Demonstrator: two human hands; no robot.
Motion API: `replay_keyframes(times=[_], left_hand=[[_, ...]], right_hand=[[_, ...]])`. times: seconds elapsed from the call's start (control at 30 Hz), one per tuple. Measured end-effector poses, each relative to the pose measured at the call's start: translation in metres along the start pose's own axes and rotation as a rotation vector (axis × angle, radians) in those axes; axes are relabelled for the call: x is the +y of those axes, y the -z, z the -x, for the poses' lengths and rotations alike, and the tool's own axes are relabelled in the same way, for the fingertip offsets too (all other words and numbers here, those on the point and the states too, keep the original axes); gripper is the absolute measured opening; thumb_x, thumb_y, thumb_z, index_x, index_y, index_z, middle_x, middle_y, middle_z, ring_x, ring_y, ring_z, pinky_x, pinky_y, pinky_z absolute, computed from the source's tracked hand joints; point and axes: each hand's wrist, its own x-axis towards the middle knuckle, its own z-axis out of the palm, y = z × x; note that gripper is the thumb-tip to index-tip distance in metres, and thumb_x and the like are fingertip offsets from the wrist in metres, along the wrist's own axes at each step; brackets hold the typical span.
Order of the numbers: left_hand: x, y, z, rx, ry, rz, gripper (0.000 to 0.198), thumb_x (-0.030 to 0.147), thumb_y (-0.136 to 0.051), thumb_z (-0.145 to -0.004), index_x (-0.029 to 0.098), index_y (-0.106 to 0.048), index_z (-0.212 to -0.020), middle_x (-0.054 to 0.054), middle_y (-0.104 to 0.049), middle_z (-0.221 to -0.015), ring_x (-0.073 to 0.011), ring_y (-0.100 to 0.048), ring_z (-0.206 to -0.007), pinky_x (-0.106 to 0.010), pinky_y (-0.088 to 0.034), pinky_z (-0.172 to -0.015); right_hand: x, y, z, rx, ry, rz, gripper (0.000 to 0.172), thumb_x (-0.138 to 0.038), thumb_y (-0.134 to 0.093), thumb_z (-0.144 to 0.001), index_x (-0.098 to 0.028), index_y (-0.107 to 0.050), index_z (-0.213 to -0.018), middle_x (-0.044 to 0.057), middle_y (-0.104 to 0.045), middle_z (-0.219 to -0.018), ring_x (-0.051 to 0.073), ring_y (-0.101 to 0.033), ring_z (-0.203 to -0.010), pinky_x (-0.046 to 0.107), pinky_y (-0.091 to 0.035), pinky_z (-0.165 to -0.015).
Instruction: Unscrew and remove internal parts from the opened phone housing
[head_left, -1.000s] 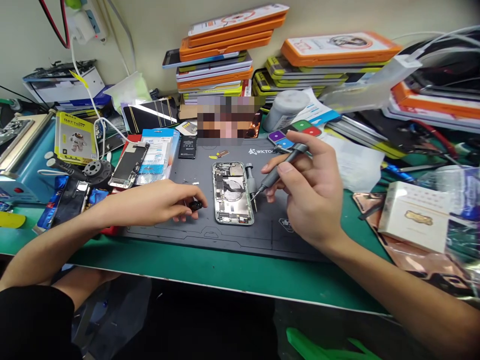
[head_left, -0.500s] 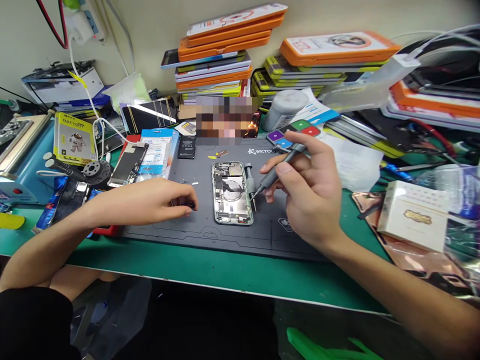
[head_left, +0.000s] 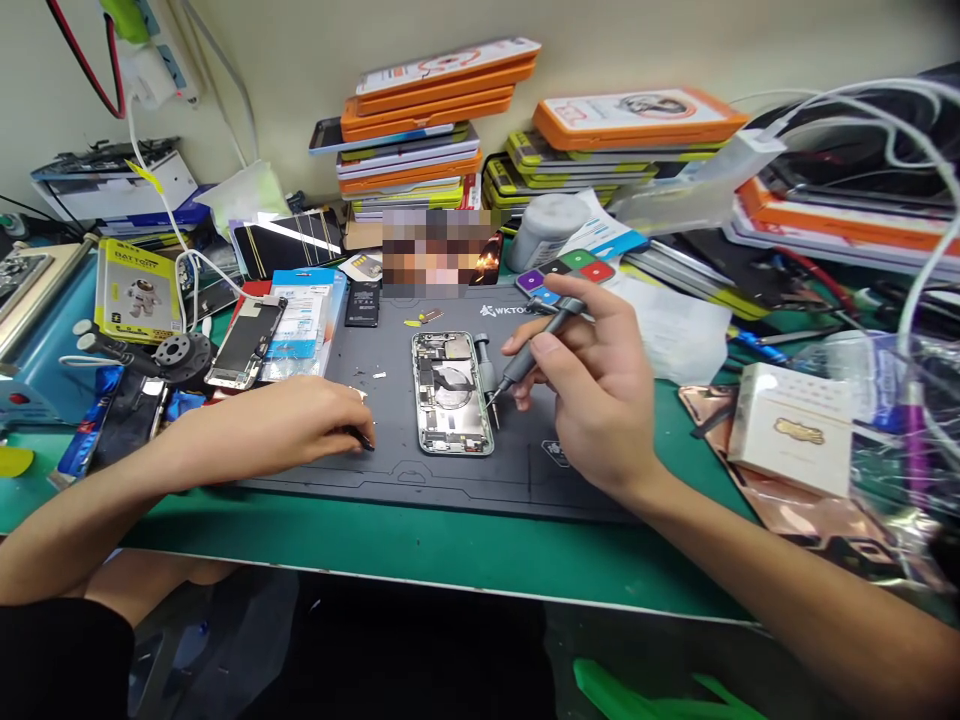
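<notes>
An opened phone (head_left: 454, 393) lies on the dark work mat (head_left: 375, 350), its inner parts showing. My right hand (head_left: 592, 390) grips a grey screwdriver (head_left: 534, 358), tilted so that its tip comes down at the phone's right edge; whether it touches cannot be told. A second grey screwdriver (head_left: 484, 365) lies along that same edge. To the left of the phone, my left hand (head_left: 319, 425) rests low over the mat, its fingers closed on a small black piece (head_left: 360, 437) that is mostly hidden.
Behind the phone lie a black battery (head_left: 363, 304) and a lit phone screen (head_left: 487, 258). A removed screen assembly (head_left: 246, 342) leans at left beside blue-white packets (head_left: 304, 315). Stacked orange boxes (head_left: 637, 120) line the wall. A white box (head_left: 795, 425) stands at right.
The view has shifted, so the whole scene sits a little further left and lower. More of the black piece shows at my left fingertips. The screwdriver stays by the phone's right edge.
</notes>
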Motion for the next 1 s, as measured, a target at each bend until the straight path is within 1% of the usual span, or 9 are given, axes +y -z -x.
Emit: replay_keyframes(times=[0.13,0.23,0.4,0.53,0.63,0.73,0.83,0.93,1.0], left_hand=[[0.007,-0.001,0.0,-0.01,-0.057,-0.017,0.016,0.022,-0.057,-0.105,0.026,-0.072,-0.108,0.002,-0.072,-0.105,-0.0139,-0.068,-0.093,-0.022,-0.045,-0.079],[0.009,-0.003,0.001,-0.015,-0.058,-0.026,0.018,0.022,-0.056,-0.105,0.026,-0.073,-0.11,0.001,-0.07,-0.106,-0.0132,-0.067,-0.093,-0.022,-0.045,-0.079],[0.009,-0.004,0.003,-0.033,-0.044,-0.071,0.022,0.028,-0.052,-0.108,0.029,-0.071,-0.118,0.001,-0.065,-0.108,-0.0135,-0.065,-0.094,-0.022,-0.045,-0.079],[0.009,-0.004,0.004,-0.049,-0.039,-0.099,0.025,0.027,-0.052,-0.107,0.031,-0.071,-0.123,0.0,-0.064,-0.109,-0.0136,-0.064,-0.091,-0.023,-0.044,-0.077],[0.009,-0.004,0.004,-0.045,-0.055,-0.126,0.027,0.023,-0.053,-0.106,0.032,-0.072,-0.123,0.0,-0.064,-0.107,-0.0141,-0.063,-0.089,-0.023,-0.044,-0.075],[0.009,-0.004,0.005,-0.021,-0.054,-0.174,0.027,0.02,-0.053,-0.105,0.03,-0.074,-0.12,-0.001,-0.065,-0.104,-0.0153,-0.062,-0.088,-0.024,-0.043,-0.073],[0.009,-0.004,0.006,-0.038,-0.045,-0.18,0.027,0.016,-0.054,-0.103,0.027,-0.074,-0.119,-0.001,-0.066,-0.103,-0.015,-0.063,-0.087,-0.024,-0.043,-0.071],[0.011,-0.005,0.008,-0.067,-0.037,-0.168,0.027,0.013,-0.055,-0.102,0.025,-0.072,-0.119,-0.001,-0.068,-0.106,-0.0159,-0.065,-0.091,-0.025,-0.045,-0.073],[0.013,-0.006,0.01,-0.058,-0.038,-0.172,0.025,0.011,-0.055,-0.1,0.023,-0.069,-0.118,-0.002,-0.068,-0.107,-0.0173,-0.065,-0.094,-0.026,-0.045,-0.074]], right_hand=[[0.0,0.001,0.0,0.0,-0.003,-0.008,0.04,-0.028,-0.066,-0.095,-0.04,-0.06,-0.133,-0.001,-0.071,-0.089,0.012,-0.054,-0.052,0.026,-0.051,-0.043],[-0.001,0.001,0.0,0.004,-0.011,-0.005,0.039,-0.029,-0.066,-0.095,-0.04,-0.06,-0.133,-0.001,-0.071,-0.089,0.012,-0.054,-0.052,0.026,-0.051,-0.043],[-0.001,0.0,0.0,0.009,-0.017,-0.008,0.039,-0.031,-0.067,-0.095,-0.039,-0.061,-0.132,-0.001,-0.071,-0.089,0.013,-0.054,-0.054,0.028,-0.05,-0.044],[-0.001,0.0,0.0,0.008,-0.022,-0.005,0.038,-0.031,-0.067,-0.095,-0.039,-0.06,-0.132,-0.001,-0.071,-0.089,0.014,-0.054,-0.052,0.029,-0.049,-0.043],[-0.003,0.0,0.0,0.008,-0.033,0.006,0.038,-0.032,-0.067,-0.095,-0.039,-0.06,-0.132,-0.001,-0.071,-0.089,0.014,-0.054,-0.052,0.03,-0.049,-0.043],[-0.004,-0.001,0.001,0.012,-0.041,0.013,0.038,-0.033,-0.067,-0.095,-0.039,-0.06,-0.131,-0.001,-0.071,-0.089,0.014,-0.054,-0.052,0.03,-0.05,-0.043],[-0.004,-0.001,0.001,0.011,-0.035,0.017,0.037,-0.033,-0.067,-0.095,-0.039,-0.061,-0.131,-0.001,-0.071,-0.088,0.014,-0.054,-0.052,0.029,-0.05,-0.043],[-0.001,0.0,0.0,0.004,-0.008,0.021,0.039,-0.032,-0.068,-0.094,-0.039,-0.06,-0.131,-0.001,-0.071,-0.087,0.014,-0.054,-0.051,0.029,-0.05,-0.042],[0.001,0.0,0.0,0.006,0.002,0.024,0.04,-0.031,-0.068,-0.094,-0.038,-0.06,-0.132,-0.001,-0.071,-0.087,0.013,-0.053,-0.05,0.028,-0.049,-0.041]])
